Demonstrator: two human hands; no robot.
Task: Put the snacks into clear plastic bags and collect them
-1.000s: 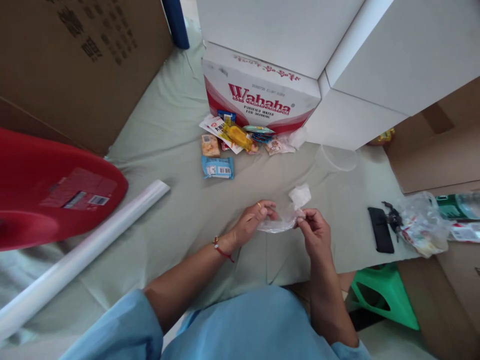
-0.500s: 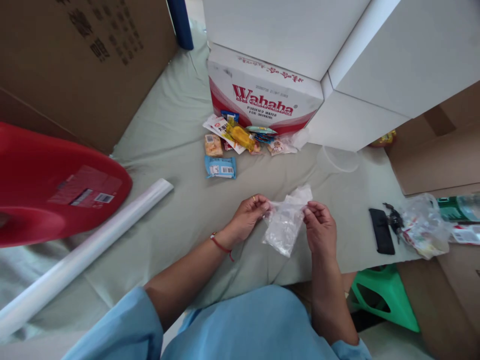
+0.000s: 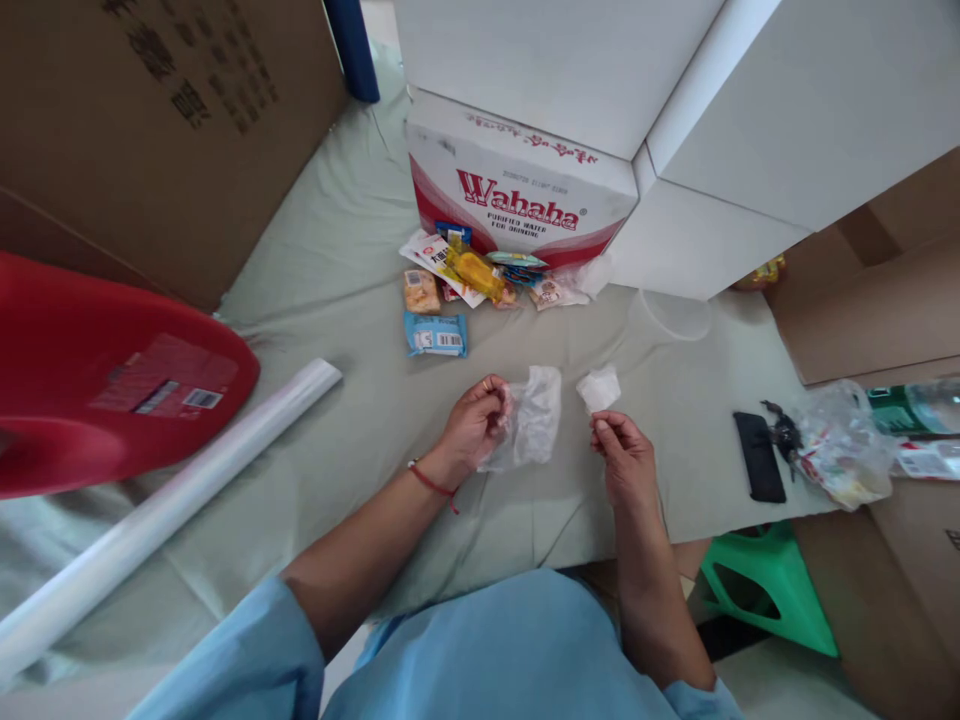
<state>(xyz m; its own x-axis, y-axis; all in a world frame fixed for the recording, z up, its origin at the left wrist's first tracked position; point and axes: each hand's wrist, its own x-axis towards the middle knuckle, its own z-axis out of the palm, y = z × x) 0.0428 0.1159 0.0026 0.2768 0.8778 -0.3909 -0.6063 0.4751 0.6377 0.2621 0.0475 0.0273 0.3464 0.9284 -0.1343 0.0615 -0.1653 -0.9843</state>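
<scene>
My left hand (image 3: pixel 474 422) is closed on the edge of a small clear plastic bag (image 3: pixel 534 420), which hangs from it just above the pale green cloth (image 3: pixel 337 300). About a hand's width to the right, my right hand (image 3: pixel 621 458) has its thumb and fingertips pinched together and is apart from the bag. Nothing shows between its fingers. A small white scrap (image 3: pixel 598 388) lies on the cloth just beyond the right fingertips.
Several snack packets (image 3: pixel 469 272) and a blue packet (image 3: pixel 435 335) lie before a Wahaha carton (image 3: pixel 525 190). A clear cup (image 3: pixel 671 315), black phone (image 3: pixel 757 455), keys (image 3: pixel 780 435) and filled plastic bag (image 3: pixel 844 450) lie right. Left are a film roll (image 3: pixel 165 510) and a red tub (image 3: pixel 97 380).
Half a second ago both hands held the clear bag stretched between them. My right hand has let go, and my left hand has drawn the bag to the left.
</scene>
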